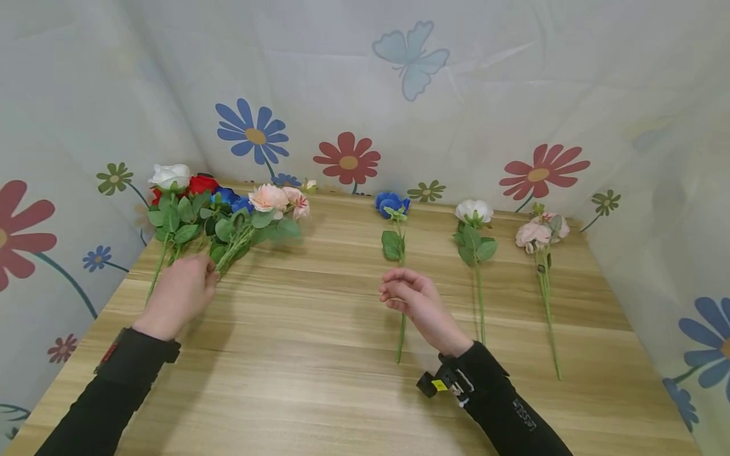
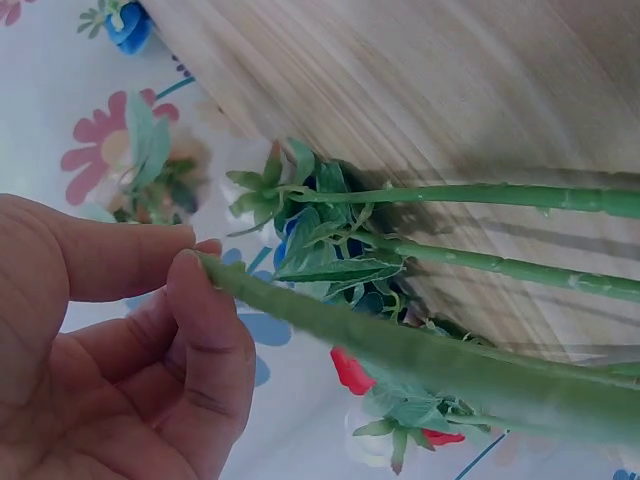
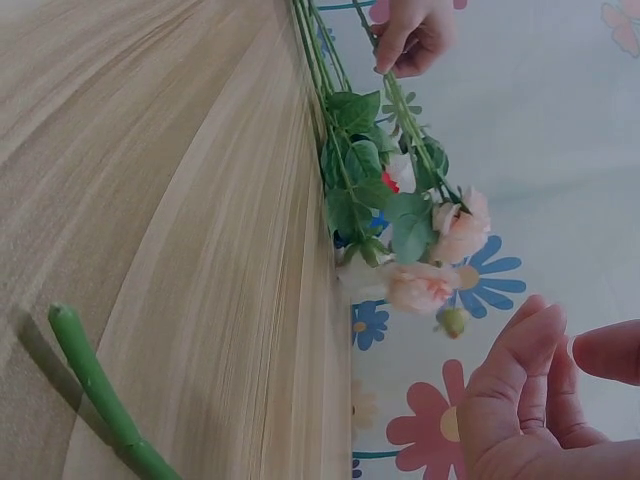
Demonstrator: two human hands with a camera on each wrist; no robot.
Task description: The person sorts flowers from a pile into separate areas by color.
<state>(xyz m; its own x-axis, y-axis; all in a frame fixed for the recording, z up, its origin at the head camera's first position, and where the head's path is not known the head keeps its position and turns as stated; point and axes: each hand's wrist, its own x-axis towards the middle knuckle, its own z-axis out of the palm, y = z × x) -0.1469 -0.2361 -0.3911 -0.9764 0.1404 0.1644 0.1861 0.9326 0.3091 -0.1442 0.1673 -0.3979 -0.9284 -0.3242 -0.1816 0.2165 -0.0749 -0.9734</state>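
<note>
My left hand point(image 1: 185, 288) pinches a green stem point(image 2: 370, 335) between thumb and fingertips, at the left of the table. That stem leads up to pale pink artificial flowers point(image 1: 270, 198), seen raised beside the pile in the right wrist view. Under and beside them lie a white rose point(image 1: 171, 177), red roses point(image 1: 203, 184) and blue roses point(image 1: 225, 196) with green leaves. My right hand point(image 1: 416, 304), fingers loosely bent and holding nothing, hovers over the stem of a single blue rose point(image 1: 391, 204) and hides part of it.
Right of the blue rose, a white rose point(image 1: 474, 212) and a pink flower spray point(image 1: 542, 233) lie spaced apart, stems toward me. The wooden table point(image 1: 296, 354) meets a flower-printed curtain point(image 1: 319, 69) at the back and sides.
</note>
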